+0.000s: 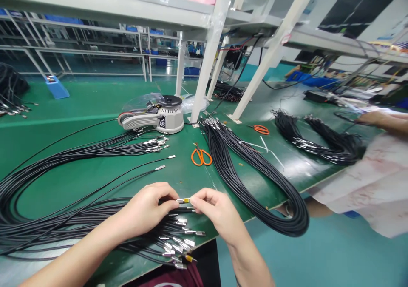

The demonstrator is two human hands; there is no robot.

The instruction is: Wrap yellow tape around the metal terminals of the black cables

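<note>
My left hand (149, 206) is closed in a pinch on the metal connector (180, 201) of a black cable. A small yellow piece (186, 200), perhaps tape, wraps the connector's right end. My right hand (218, 212) pinches at the tip of that yellow piece; its fingertips hide the very end. Under and in front of both hands lies a bundle of black cables (92, 212), their silver connectors (178, 246) gathered near the table edge. One connector there also carries a yellow wrap (189, 258).
A round tape dispenser (170, 119) stands beyond my hands. Orange-handled scissors (201, 156) lie between cable bundles, and a second orange pair (261, 129) is farther right. A looped cable bundle (287, 202) overhangs the table edge. White posts (212, 53) rise behind. A co-worker's arm (379, 119) reaches in at right.
</note>
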